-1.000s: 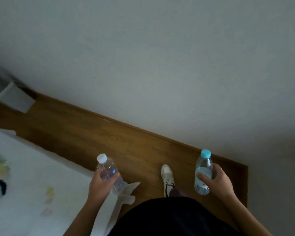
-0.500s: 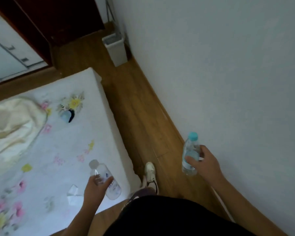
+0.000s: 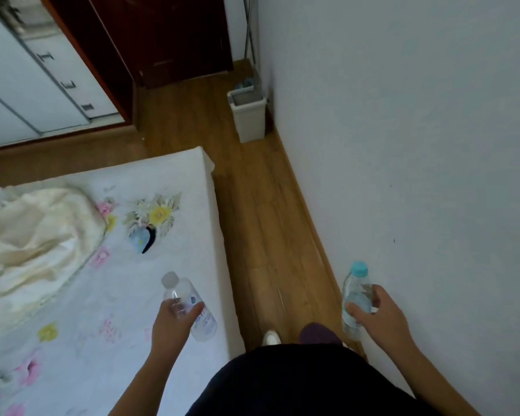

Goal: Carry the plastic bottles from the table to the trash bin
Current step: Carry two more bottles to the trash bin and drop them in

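Note:
My left hand (image 3: 173, 324) grips a clear plastic bottle with a white cap (image 3: 198, 318), held tilted over the edge of the bed. A second clear bottle with a light blue cap (image 3: 354, 292) stands upright in my right hand (image 3: 379, 318), close to the white wall. The pale, open trash bin (image 3: 248, 115) stands on the wooden floor against the wall, far ahead down the narrow strip between bed and wall.
A bed with a white flowered sheet (image 3: 177, 181) fills the left, with a cream blanket (image 3: 33, 235) and a small blue item (image 3: 141, 240) on it. The white wall (image 3: 418, 145) runs along the right. A dark wooden door (image 3: 174, 37) and white wardrobe (image 3: 27, 85) lie beyond.
The view has swung from facing the wall to looking along the floor strip, bringing the trash bin into view ahead. Both hands still hold their bottles.

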